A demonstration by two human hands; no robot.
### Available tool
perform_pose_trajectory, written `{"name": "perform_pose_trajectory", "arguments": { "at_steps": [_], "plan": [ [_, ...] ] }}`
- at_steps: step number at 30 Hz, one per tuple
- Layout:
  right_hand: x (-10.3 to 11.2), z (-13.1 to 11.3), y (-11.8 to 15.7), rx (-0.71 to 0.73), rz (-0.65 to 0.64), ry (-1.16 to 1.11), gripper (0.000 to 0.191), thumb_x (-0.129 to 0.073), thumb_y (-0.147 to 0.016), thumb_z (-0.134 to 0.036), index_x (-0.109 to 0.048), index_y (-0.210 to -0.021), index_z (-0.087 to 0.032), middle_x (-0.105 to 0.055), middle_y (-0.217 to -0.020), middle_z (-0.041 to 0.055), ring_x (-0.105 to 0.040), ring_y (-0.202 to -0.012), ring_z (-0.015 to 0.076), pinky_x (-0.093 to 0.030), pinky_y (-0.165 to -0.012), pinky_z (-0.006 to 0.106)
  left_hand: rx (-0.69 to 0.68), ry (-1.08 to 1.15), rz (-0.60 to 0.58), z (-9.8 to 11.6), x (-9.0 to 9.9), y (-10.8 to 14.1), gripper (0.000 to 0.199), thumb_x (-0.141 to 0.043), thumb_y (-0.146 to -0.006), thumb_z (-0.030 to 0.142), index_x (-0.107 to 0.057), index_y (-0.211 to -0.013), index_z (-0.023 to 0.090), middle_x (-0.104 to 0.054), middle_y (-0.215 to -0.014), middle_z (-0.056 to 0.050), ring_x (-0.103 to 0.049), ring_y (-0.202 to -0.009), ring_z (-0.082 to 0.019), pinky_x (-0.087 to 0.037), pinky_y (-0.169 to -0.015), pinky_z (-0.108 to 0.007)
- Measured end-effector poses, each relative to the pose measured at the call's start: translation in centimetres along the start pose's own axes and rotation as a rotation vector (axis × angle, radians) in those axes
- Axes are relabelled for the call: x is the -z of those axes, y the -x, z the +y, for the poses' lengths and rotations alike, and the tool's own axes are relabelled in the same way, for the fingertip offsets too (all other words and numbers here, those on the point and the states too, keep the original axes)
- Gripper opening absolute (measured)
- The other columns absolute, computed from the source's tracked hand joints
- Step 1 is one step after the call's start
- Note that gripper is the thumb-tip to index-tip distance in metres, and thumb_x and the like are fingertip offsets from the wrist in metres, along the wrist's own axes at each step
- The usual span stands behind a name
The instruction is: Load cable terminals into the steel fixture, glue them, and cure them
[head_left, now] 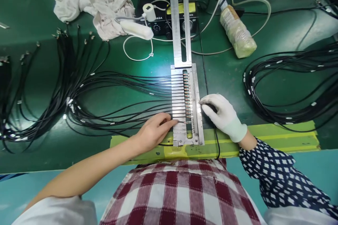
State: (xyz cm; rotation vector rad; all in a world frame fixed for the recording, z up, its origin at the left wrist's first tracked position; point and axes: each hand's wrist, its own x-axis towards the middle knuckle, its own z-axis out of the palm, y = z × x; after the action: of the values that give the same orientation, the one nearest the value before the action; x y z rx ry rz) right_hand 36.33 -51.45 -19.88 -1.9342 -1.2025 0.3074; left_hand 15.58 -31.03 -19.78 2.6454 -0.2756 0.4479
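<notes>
A flat metal fixture (pixel 176 139) lies lengthwise in front of me, with a row of black cables (pixel 129 77) laid side by side in its slots from the left. Their bared, copper-coloured ends and small metal connectors (pixel 187 93) show over the fixture's long opening. My left hand (pixel 155 130), bare, has thumb and forefinger closed on one of the lowest cables at the fixture's left edge. On the other side, my right hand (pixel 220 114) wears a white glove. Its thumb and forefinger close together at the fixture's right edge; the fingertips touch the metal.
A slotted metal plate (pixel 176 24) extends behind the fixture, over a black control box (pixel 163 17). Coiled cables (pixel 253 88) lie right, more cable bundles (pixel 60 109) left. A crumpled white cloth (pixel 105 7) and a plastic bottle (pixel 237 31) are at the back. Yellow-green tape (pixel 285 139) lines the front edge.
</notes>
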Motion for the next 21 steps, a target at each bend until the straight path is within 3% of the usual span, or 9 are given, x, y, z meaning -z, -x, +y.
{"name": "perform_pose_trajectory", "arguments": {
  "at_steps": [7, 16, 21],
  "plan": [
    [0.2, -0.2, -0.1, -0.031, -0.028, -0.023, 0.011, -0.053, -0.1, -0.028, -0.064, -0.096, -0.026, -0.072, -0.102, 0.004, -0.064, -0.097, 0.0253, -0.048, -0.094, 0.045, 0.009, -0.033, -0.041, 0.8, 0.2, -0.9, 0.024, -0.049, -0.099, 0.012, -0.06, -0.12, 0.013, -0.06, -0.093, -0.008, -0.058, -0.08, -0.015, -0.052, -0.069, -0.025],
    [0.3, -0.2, -0.4, -0.011, -0.024, -0.023, 0.012, -0.053, -0.1, -0.028, -0.064, -0.096, -0.025, -0.072, -0.099, 0.0038, -0.065, -0.095, 0.0247, -0.05, -0.093, 0.046, -0.049, -0.022, -0.083, 0.2, -0.2, -1.0, 0.026, -0.045, -0.097, 0.005, -0.057, -0.119, 0.01, -0.062, -0.101, -0.012, -0.061, -0.09, -0.018, -0.056, -0.079, -0.028],
    [0.1, -0.7, 1.8, 0.076, -0.037, 0.077, 0.02, -0.05, -0.101, -0.023, -0.066, -0.112, -0.024, -0.067, -0.119, 0.0089, -0.06, -0.111, 0.0278, -0.049, -0.096, 0.048, -0.056, -0.048, -0.077, 0.4, -0.2, -0.7, 0.028, -0.042, -0.1, 0.009, -0.058, -0.123, 0.012, -0.063, -0.103, -0.011, -0.06, -0.092, -0.019, -0.053, -0.082, -0.031]
  ]
}}
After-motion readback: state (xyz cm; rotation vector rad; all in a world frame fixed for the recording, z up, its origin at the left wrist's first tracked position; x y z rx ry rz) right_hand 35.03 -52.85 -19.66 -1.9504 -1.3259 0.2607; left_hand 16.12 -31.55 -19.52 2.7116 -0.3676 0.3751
